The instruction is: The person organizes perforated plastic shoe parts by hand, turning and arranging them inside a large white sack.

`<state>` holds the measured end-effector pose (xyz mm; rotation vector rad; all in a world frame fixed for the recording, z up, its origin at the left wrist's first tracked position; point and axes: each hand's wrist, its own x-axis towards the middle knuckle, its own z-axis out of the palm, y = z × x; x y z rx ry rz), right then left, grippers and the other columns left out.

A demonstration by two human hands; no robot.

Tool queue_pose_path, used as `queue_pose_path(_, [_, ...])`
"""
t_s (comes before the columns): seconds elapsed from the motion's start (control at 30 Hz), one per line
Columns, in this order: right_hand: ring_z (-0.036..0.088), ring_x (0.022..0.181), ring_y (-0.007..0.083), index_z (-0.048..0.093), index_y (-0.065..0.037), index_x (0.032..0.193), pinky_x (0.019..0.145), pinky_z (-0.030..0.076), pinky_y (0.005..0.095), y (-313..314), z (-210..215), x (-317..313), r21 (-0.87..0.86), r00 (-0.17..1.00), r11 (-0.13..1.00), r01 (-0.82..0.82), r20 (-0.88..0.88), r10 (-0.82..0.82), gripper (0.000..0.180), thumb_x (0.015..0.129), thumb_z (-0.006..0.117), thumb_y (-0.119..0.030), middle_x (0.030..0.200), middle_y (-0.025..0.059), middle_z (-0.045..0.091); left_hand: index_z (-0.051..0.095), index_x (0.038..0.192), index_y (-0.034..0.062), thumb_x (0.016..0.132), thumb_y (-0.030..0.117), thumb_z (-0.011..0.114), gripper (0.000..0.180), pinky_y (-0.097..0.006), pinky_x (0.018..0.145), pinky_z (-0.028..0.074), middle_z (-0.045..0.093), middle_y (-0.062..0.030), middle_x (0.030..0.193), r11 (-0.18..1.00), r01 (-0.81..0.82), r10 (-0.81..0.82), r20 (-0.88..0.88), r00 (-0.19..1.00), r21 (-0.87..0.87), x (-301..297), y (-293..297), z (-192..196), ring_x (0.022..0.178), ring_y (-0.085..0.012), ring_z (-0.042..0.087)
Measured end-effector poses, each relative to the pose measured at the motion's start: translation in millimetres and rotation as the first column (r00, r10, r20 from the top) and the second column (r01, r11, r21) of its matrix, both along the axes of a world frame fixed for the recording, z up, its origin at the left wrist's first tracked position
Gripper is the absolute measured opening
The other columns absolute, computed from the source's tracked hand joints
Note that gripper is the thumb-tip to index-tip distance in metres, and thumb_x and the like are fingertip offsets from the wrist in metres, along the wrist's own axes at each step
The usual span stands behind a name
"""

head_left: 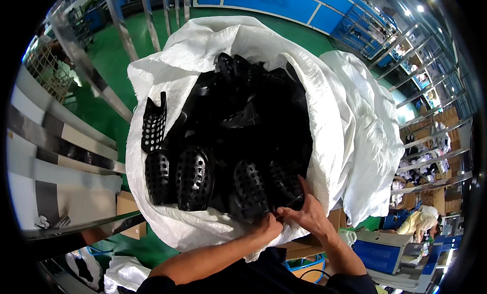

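A large white woven sack (233, 35) stands open in front of me, with many black plastic pieces inside. At its near edge, my right hand (308, 213) grips a black perforated plastic shell (285, 185), forefinger along its right side and thumb near its lower end. Just left of it, the curled fingers of my left hand (268, 226) close on the lower end of a second perforated shell (249, 187). Two similar shells, one rounded (195, 178) and one narrower (158, 177), lie on the left rim, below an upright perforated piece (154, 125). Deep shadow hides much of the sack's inside.
Metal rails (91, 66) run along the left beside white panels. More white sacking (368, 137) bulges on the right. A blue-fronted machine (378, 256) stands at lower right, near another person (420, 222). Blue cabinets (269, 1) line the far side of the green floor.
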<state>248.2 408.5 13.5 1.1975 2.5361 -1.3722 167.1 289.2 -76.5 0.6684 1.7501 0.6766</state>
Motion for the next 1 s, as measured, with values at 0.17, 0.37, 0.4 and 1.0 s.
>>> queue_pose_path(0.17, [0.056, 0.129, 0.0388, 0.024, 0.008, 0.155, 0.111, 0.042, 0.0397, -11, -46, 17, -0.290, 0.959, 0.929, 0.229, -0.099, -0.267, 0.110, 0.077, 0.085, -0.040, 0.137, 0.0316, 0.055, 0.057, 0.118, -0.0008, 0.095, 0.021, 0.055, 0.032, -0.051, 0.091, 0.051, 0.063, -0.0322, 0.118, 0.964, -0.041, 0.079, -0.136, 0.988, 0.262, 9, -13, -4, 0.113, -0.0472, 0.061])
queue_pose_path(0.37, [0.053, 0.131, 0.0346, 0.024, 0.006, 0.156, 0.112, 0.040, 0.0389, 0, -41, 19, 0.127, 0.996, 0.992, -0.023, -0.084, 0.034, 0.113, 0.073, 0.090, -0.032, 0.141, 0.0296, 0.053, 0.028, 0.159, 0.0063, 0.096, 0.024, 0.044, 0.068, -0.039, 0.123, 0.024, 0.025, -0.0210, 0.166, 0.906, -0.369, 0.421, 0.339, 0.841, -0.209, 16, -1, -14, 0.153, -0.0347, 0.025])
queue_pose_path(0.4, [0.053, 0.132, 0.0346, 0.024, 0.006, 0.156, 0.112, 0.040, 0.0393, 8, -35, 18, 0.187, 0.992, 0.978, -0.095, -0.066, 0.109, 0.114, 0.072, 0.091, -0.032, 0.141, 0.0296, 0.053, 0.028, 0.159, 0.0063, 0.096, 0.024, 0.044, 0.068, -0.039, 0.123, 0.024, 0.025, -0.0210, 0.166, 0.903, -0.374, 0.425, 0.334, 0.841, -0.210, 19, 0, -20, 0.153, -0.0347, 0.025])
queue_pose_path(1.0, [0.048, 0.133, 0.0470, 0.033, 0.010, 0.150, 0.113, 0.038, 0.0491, 19, -41, 35, 0.471, 0.901, 0.774, -0.424, 0.306, 0.307, 0.072, 0.089, 0.065, -0.010, 0.140, 0.0363, 0.049, 0.069, 0.117, 0.0024, 0.090, 0.033, 0.067, 0.041, -0.042, 0.088, 0.054, 0.072, -0.0242, 0.110, 0.949, -0.308, 0.311, -0.326, 0.893, 0.061, 37, -3, -145, 0.106, -0.0382, 0.069])
